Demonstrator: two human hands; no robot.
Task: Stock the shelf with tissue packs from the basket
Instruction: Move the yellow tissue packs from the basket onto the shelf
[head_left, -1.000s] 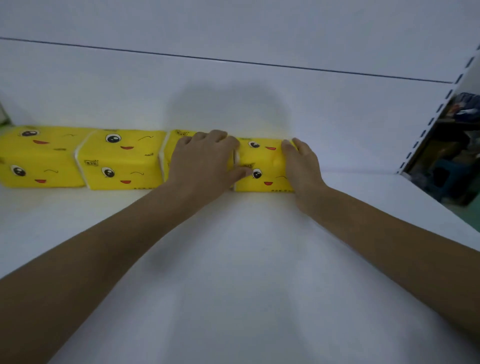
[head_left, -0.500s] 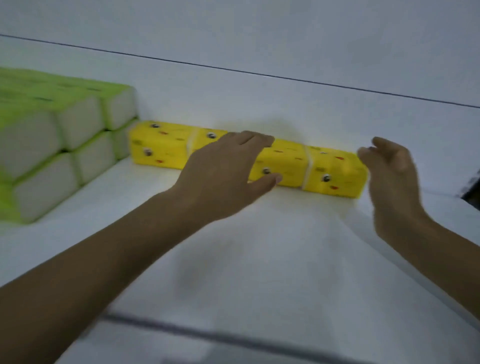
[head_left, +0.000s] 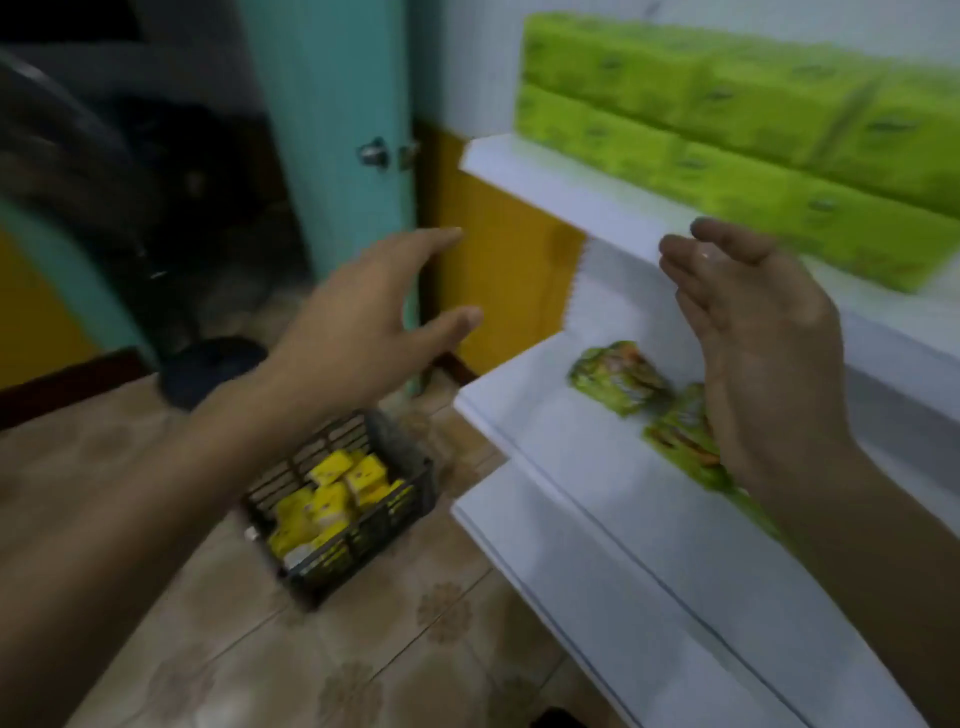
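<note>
Head view: your left hand (head_left: 363, 322) and right hand (head_left: 769, 353) hang spread and empty, free for the next pick. At seven o'clock the basket (head_left: 363, 543) sits on the floor, yellow tissue packs (head_left: 332, 499) heaped inside. Open air lies above it, but the shelf (head_left: 571, 202) edges jut out from three to five o'clock.

Upper left, we see a teal door (head_left: 332, 104) with a metal latch (head_left: 374, 153), and an ochre wall (head_left: 493, 270) beside it. Below, we note a brown tiled floor (head_left: 363, 649) with floral motifs and a dark round object (head_left: 208, 369). Right: stacked green packs (head_left: 727, 119) and two crumpled green packets (head_left: 618, 376).
</note>
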